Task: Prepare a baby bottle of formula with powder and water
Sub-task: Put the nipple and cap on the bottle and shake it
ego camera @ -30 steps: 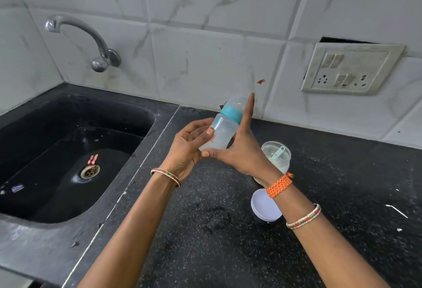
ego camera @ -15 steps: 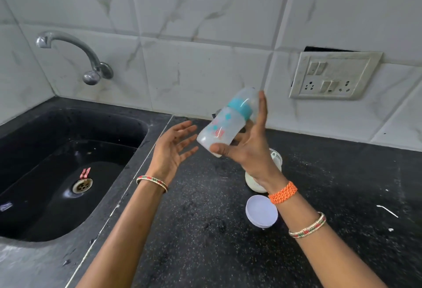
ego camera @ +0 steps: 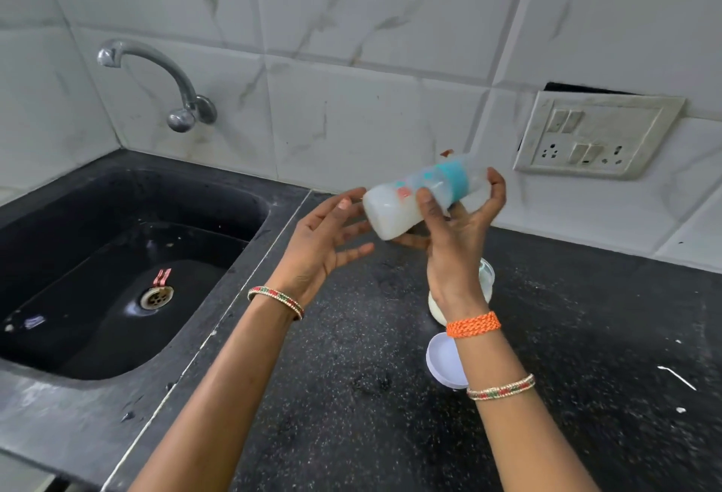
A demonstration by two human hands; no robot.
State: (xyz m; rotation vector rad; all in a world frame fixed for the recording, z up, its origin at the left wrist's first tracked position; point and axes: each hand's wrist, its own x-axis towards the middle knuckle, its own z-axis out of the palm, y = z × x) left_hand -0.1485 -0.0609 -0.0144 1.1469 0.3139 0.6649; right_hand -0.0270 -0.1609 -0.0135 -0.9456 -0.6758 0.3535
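Baby bottle [ego camera: 424, 198] lying nearly sideways in the air above the black surface [ego camera: 566, 335], teal collar toward the wall, right hand [ego camera: 457, 241] closed around its middle, milky base poking out left of that grip, left hand [ego camera: 324, 245] open with spread fingers just beside the base, holding nothing

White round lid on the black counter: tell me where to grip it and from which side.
Pinch the white round lid across its rim from above. It lies flat with its hollow side up, so only the raised rim offers purchase. Come from the near-left side, since the right forearm covers its right edge.
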